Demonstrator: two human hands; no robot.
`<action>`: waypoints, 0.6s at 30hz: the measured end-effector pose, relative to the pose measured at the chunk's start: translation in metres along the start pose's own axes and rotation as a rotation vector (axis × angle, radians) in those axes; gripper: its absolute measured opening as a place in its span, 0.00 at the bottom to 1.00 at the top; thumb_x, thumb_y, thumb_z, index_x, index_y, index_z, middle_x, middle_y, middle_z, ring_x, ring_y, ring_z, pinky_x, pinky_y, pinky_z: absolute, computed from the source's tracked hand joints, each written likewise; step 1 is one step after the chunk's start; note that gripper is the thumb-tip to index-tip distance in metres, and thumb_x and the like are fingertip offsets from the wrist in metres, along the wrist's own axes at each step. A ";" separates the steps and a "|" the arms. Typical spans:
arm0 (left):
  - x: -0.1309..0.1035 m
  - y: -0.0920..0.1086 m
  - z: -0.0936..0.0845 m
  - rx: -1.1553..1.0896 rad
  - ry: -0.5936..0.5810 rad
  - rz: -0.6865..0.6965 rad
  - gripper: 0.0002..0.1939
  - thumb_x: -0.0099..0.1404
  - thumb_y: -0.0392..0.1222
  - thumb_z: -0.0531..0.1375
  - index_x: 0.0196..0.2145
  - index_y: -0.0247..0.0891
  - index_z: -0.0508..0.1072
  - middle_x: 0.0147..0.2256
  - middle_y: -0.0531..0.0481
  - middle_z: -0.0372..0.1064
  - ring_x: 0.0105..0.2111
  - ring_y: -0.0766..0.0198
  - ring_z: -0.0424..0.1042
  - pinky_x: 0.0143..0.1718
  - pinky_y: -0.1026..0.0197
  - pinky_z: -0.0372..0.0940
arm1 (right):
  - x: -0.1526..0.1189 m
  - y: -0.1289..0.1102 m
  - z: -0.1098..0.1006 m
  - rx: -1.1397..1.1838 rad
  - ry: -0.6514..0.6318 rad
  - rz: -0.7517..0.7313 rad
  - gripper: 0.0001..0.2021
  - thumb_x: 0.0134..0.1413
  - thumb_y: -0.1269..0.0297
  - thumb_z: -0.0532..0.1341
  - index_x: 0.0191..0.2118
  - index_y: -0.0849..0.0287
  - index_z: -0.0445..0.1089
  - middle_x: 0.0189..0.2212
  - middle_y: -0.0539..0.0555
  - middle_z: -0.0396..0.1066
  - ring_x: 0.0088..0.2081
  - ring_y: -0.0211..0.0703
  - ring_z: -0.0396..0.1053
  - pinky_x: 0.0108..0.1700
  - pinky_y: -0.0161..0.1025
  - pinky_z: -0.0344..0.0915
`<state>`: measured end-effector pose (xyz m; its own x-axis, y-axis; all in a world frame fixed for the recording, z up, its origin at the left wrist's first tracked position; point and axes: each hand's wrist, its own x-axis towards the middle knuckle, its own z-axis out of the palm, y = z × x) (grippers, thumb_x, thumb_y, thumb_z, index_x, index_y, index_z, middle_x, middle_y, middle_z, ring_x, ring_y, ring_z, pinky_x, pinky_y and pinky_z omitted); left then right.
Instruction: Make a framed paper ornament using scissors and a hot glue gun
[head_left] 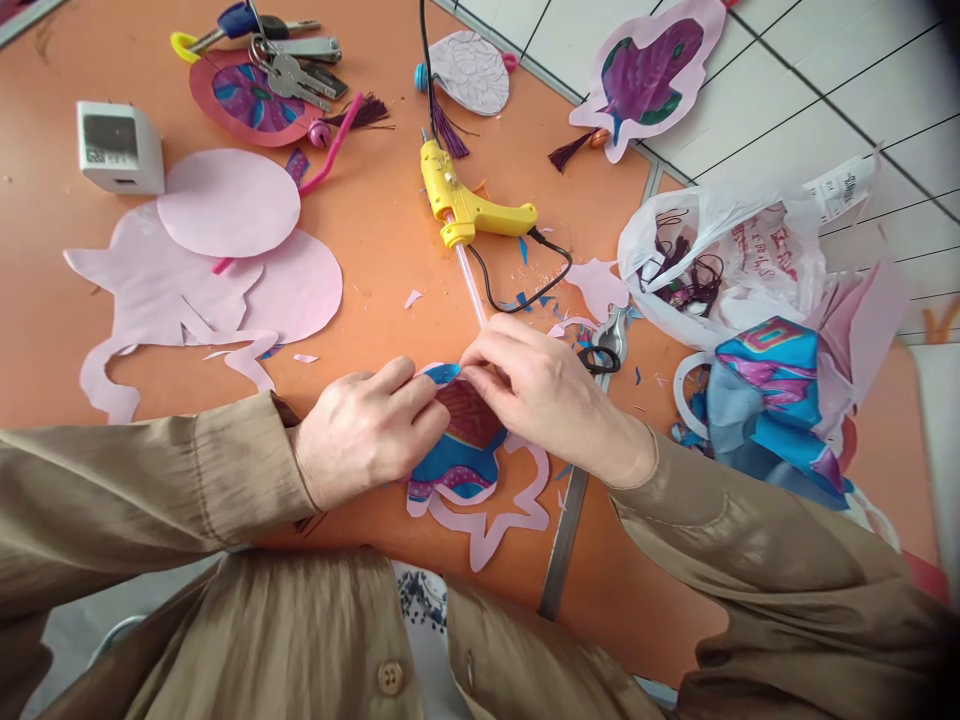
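Note:
Both hands meet at the upper edge of a colourful fabric cutout (469,455), blue and reddish-brown with a pink border. My left hand (373,425) is closed, its curled fingers gripping the cutout's upper left edge. With thumb and fingertips pinched together, my right hand (536,385) holds the bright blue edge at the top. Whether a smaller piece sits between the fingertips is hidden. Partly under the cutout lies a pink foam offcut (487,530) with a wavy outline. Just beyond my hands rests a yellow glue gun (457,205) with a clear glue stick pointing towards them.
Pink foam sheets (225,205) and a white charger cube (120,150) lie at left, with keys (289,75) behind. A tasselled purple cutout (652,75) is at the back right. Scissors (611,340), a plastic bag (720,260) and fabric scraps (772,390) lie at right.

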<state>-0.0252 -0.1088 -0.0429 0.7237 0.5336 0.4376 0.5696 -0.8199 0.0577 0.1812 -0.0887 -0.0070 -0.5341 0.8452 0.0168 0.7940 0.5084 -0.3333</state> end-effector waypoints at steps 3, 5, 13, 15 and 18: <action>0.000 0.000 0.000 0.003 -0.003 0.006 0.14 0.69 0.29 0.51 0.26 0.37 0.67 0.30 0.48 0.71 0.30 0.61 0.62 0.20 0.62 0.51 | 0.003 0.002 0.001 0.004 0.003 -0.001 0.08 0.62 0.72 0.54 0.36 0.61 0.72 0.36 0.55 0.70 0.35 0.41 0.68 0.33 0.37 0.57; 0.000 0.001 0.000 0.005 -0.004 0.012 0.15 0.69 0.29 0.50 0.26 0.37 0.67 0.30 0.48 0.71 0.29 0.61 0.62 0.20 0.62 0.51 | 0.005 0.002 0.001 -0.005 -0.031 -0.003 0.08 0.62 0.72 0.55 0.36 0.61 0.72 0.35 0.55 0.70 0.35 0.40 0.67 0.33 0.37 0.56; 0.002 0.000 -0.004 0.029 -0.009 0.047 0.14 0.69 0.29 0.52 0.25 0.37 0.68 0.29 0.49 0.72 0.29 0.62 0.64 0.20 0.61 0.53 | 0.003 -0.004 0.002 -0.015 -0.059 0.004 0.08 0.61 0.71 0.54 0.33 0.62 0.69 0.32 0.55 0.68 0.31 0.40 0.64 0.29 0.38 0.52; 0.002 0.000 -0.004 0.031 -0.011 0.053 0.15 0.69 0.29 0.52 0.25 0.37 0.68 0.29 0.49 0.72 0.29 0.62 0.64 0.20 0.62 0.53 | 0.003 -0.003 0.001 0.001 -0.041 0.014 0.08 0.61 0.72 0.54 0.33 0.62 0.69 0.33 0.55 0.69 0.32 0.40 0.65 0.30 0.38 0.53; 0.002 0.000 -0.004 0.034 0.008 0.037 0.15 0.69 0.29 0.51 0.25 0.37 0.68 0.30 0.48 0.72 0.29 0.62 0.63 0.20 0.62 0.53 | 0.003 -0.003 -0.001 -0.017 -0.024 0.045 0.10 0.62 0.72 0.53 0.34 0.61 0.70 0.34 0.56 0.70 0.33 0.41 0.66 0.31 0.38 0.54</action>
<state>-0.0258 -0.1084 -0.0386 0.7417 0.5009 0.4461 0.5550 -0.8318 0.0111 0.1776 -0.0877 -0.0047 -0.5046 0.8631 -0.0207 0.8220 0.4730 -0.3172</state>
